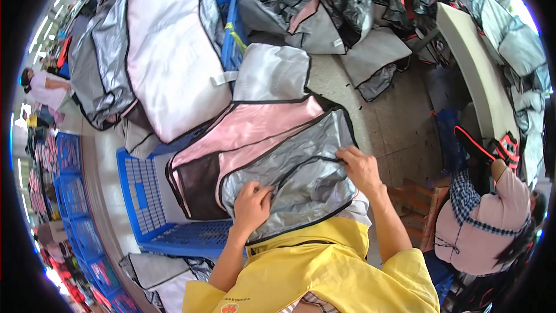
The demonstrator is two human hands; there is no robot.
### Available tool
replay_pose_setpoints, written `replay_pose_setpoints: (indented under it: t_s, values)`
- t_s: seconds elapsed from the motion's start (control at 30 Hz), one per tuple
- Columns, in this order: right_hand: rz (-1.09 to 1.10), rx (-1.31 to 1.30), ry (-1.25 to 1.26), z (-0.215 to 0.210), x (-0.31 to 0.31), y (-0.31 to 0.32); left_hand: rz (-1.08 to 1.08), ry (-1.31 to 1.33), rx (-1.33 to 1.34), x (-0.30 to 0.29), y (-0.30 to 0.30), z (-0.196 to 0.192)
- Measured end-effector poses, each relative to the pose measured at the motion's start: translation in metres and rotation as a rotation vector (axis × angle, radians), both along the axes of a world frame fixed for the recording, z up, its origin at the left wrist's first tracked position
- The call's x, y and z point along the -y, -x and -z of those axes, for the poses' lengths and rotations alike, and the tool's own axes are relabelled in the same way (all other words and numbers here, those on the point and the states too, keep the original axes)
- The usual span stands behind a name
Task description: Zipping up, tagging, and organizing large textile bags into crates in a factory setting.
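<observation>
Silver fabric panel (310, 197), beneath left hand (252, 207), pinched by right hand (362, 170)

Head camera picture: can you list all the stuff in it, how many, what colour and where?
Black-edged fabric piece: one, silver and pink, under both hands
Large black-edged panel: one, pale pink, upper left
Plastic baskets: at least two, blue, left of the lap and top centre
Plastic crates: several, blue, far left
Loose fabric pieces: many, mostly grey and silver, top
Long slab: one, cream, upper right
Co-workers: at least two, pale tops, right and far left
Far background: too blurry to count
Shirt: one, yellow, bottom
Left hand: one, bare, centre
Right hand: one, bare, right of centre
</observation>
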State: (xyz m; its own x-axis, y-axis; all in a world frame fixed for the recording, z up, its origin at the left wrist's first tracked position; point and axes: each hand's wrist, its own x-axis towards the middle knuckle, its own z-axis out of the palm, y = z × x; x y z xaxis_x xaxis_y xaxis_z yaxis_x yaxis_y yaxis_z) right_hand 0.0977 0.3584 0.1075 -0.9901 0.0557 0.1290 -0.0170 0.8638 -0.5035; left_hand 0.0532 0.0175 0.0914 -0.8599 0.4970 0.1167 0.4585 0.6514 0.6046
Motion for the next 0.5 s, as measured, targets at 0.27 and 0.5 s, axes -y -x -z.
replay_pose_setpoints:
  t_s: [0.27, 0.5]
  values:
    - [0.009, -0.01, 0.097, -0.002, 0.011, -0.025, -0.154, 0.104, -0.259, 0.023, 0.115, -0.031]
    - [0.043, -0.045, 0.185, -0.005, 0.005, -0.023, -0.258, 0.332, -0.128, 0.028, 0.22, 0.024]
